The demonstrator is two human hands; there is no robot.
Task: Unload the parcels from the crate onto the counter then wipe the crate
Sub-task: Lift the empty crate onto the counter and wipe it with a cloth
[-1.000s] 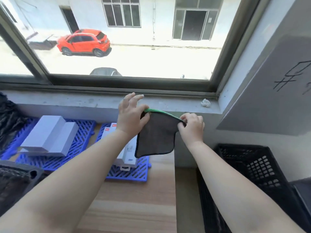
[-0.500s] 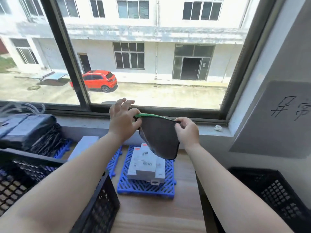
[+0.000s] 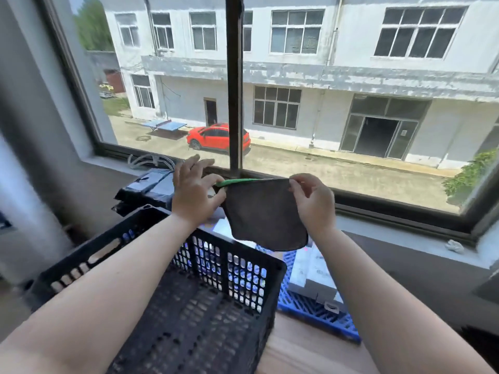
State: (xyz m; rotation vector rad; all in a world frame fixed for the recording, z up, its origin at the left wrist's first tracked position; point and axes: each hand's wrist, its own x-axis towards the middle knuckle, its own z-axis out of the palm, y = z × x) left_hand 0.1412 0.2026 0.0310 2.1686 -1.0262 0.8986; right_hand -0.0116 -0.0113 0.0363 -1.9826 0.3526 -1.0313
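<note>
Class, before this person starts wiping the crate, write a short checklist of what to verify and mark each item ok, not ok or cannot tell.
1. Cloth in hand: ok, the left hand and right hand each pinch a top corner.
2. Cloth spread open: ok, it hangs flat between the hands.
3. Crate unloaded: ok, no parcel shows on the visible floor, though the arms hide part of it.
4. Parcels out on the counter: ok, white boxes lie on a blue mat beside the crate.
5. Cloth damp or clean: cannot tell.
</note>
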